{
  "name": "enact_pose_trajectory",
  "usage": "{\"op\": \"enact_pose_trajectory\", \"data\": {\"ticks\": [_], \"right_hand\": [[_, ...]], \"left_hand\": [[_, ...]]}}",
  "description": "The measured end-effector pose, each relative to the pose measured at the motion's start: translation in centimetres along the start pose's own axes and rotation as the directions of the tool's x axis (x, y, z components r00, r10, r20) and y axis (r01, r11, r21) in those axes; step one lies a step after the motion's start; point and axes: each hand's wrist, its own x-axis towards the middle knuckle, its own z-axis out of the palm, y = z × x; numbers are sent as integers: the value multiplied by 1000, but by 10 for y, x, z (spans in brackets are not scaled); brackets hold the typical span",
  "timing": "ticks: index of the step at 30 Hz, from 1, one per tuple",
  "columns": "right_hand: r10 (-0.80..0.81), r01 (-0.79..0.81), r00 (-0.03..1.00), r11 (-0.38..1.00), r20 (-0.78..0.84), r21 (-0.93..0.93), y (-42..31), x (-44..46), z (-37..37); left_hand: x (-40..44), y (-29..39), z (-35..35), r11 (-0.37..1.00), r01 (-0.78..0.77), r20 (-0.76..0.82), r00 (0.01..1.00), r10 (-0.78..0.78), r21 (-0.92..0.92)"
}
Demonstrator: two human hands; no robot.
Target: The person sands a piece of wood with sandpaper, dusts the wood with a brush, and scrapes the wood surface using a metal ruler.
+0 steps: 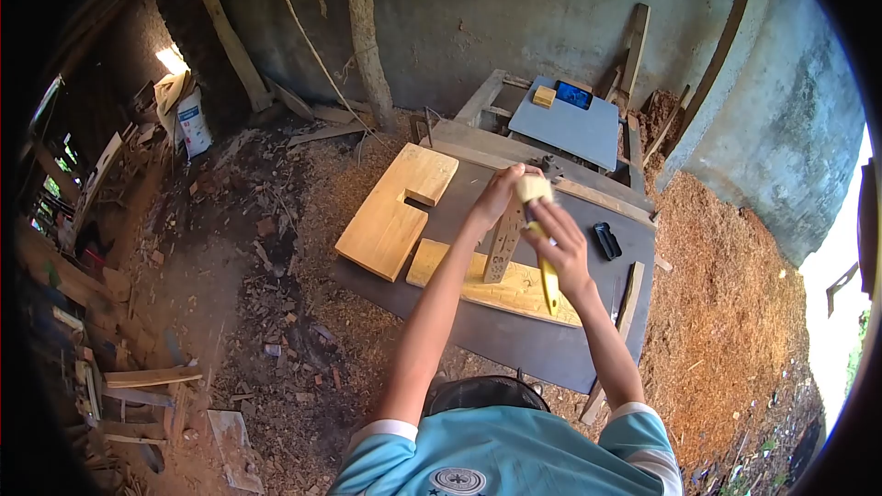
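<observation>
Right hand [564,243] wrapped round brush [548,274], left hand [499,198] clamped on holed strip [502,250] up top | both over the plank [445,268] | strip looks stiff, brush light (I'd grab its handle [551,294], tbh)

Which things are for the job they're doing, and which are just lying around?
Probably for the job:
yellow-handled brush, in the right hand
wooden bar, in the left hand

Probably just lying about:
phone
small wooden block
white sack
</observation>
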Motion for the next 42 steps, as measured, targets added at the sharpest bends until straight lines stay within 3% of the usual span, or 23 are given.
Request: {"op": "enact_pose_trajectory", "data": {"ticks": [1, 3, 4, 7, 9, 11, 13, 14, 17, 19, 22, 25, 29, 33, 36, 37, 39, 42], "right_hand": [[50, -49, 996, 999, -75, 11, 1, 4, -2], [86, -84, 995, 995, -48, 50, 1, -10, 16], [75, -76, 997, 994, 20, 74, 1, -32, 33], [9, -48, 960, 990, 279, 135, -3, -130, 88], [18, -205, 803, 947, 595, 248, -8, -204, 120], [-9, -199, 759, 949, 652, 244, -17, -185, 100], [-19, -157, 815, 955, 579, 253, -4, -147, 90], [50, -202, 867, 945, 495, 258, -1, -120, 76], [40, -78, 980, 979, 196, 191, 4, -36, 19], [28, -80, 962, 980, 272, 182, 8, -28, 11], [31, -87, 977, 961, 211, 263, 3, -67, 38], [73, -223, 925, 899, 372, 378, -13, -118, 77], [23, -401, 757, 805, 653, 437, -30, -170, 113], [49, -419, 720, 825, 692, 378, -15, -136, 90], [164, -358, 885, 837, 435, 413, 8, -86, 55], [130, -254, 933, 898, 337, 359, 12, -69, 40], [95, -129, 978, 976, 188, 176, 13, -32, 5], [162, -157, 985, 985, -68, 71, 19, -11, -17]], "left_hand": [[1, -4, 3, 999, -37, -8, 999, 37, 22], [-1, -6, 6, 992, -110, -23, 993, 111, 69], [-4, -2, 5, 1000, 6, 17, 1000, -6, 20], [-2, 3, 11, 997, 29, -32, 999, -27, 73], [-1, 0, 8, 999, -24, -7, 1000, 24, 47], [6, -2, 6, 998, -54, 19, 998, 54, 11], [6, -9, 9, 999, -26, 36, 999, 28, -44], [6, -9, 15, 999, -12, 10, 1000, 12, -30], [16, -16, 25, 996, 68, 24, 997, -66, -58], [21, -15, 26, 989, 114, 56, 992, -110, -93], [23, -16, 22, 987, 125, 84, 990, -117, -103], [22, -15, 14, 980, 153, 143, 980, -135, -128], [22, -15, 13, 974, 172, 190, 971, -142, -149], [14, -14, 19, 965, 201, 218, 962, -163, -167], [12, -9, 18, 960, 234, 280, 942, -184, -156], [14, -12, 15, 956, 229, 280, 945, -172, -184], [18, -21, 12, 946, 217, 288, 947, -143, -242], [9, -1, 26, 961, 168, 231, 966, -116, -221]]}}
